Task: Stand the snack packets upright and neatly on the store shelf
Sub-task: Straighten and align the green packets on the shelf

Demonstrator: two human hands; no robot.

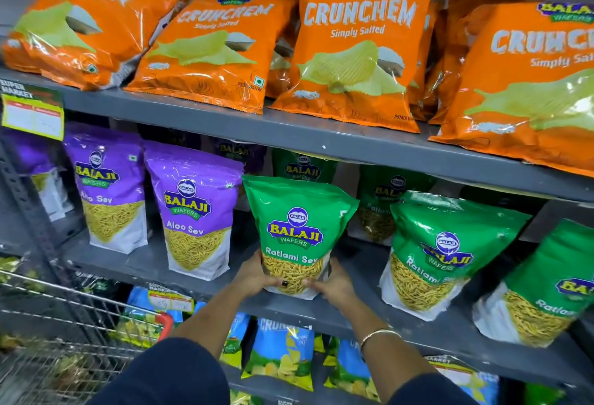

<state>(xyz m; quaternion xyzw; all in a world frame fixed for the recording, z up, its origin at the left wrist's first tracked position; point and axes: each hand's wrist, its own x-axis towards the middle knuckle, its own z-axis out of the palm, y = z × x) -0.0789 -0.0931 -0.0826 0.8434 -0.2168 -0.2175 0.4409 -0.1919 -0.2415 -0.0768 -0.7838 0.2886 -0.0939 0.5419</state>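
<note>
While the left hand (257, 277) and right hand (334, 287) clasped its base, the green packet (297, 231) stood upright between them on the shelf (135, 263).

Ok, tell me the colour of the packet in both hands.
Green Ratlami Sev packet, white base; head view.

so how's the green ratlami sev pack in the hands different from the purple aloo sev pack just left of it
The Ratlami Sev pack is green; the Aloo Sev pack is purple. The left hand and right hand hold the Ratlami Sev pack at its base, at the shelf's front edge; the Aloo Sev pack stands untouched, further back. Both are upright Balaji pouches with clear windows.
</note>
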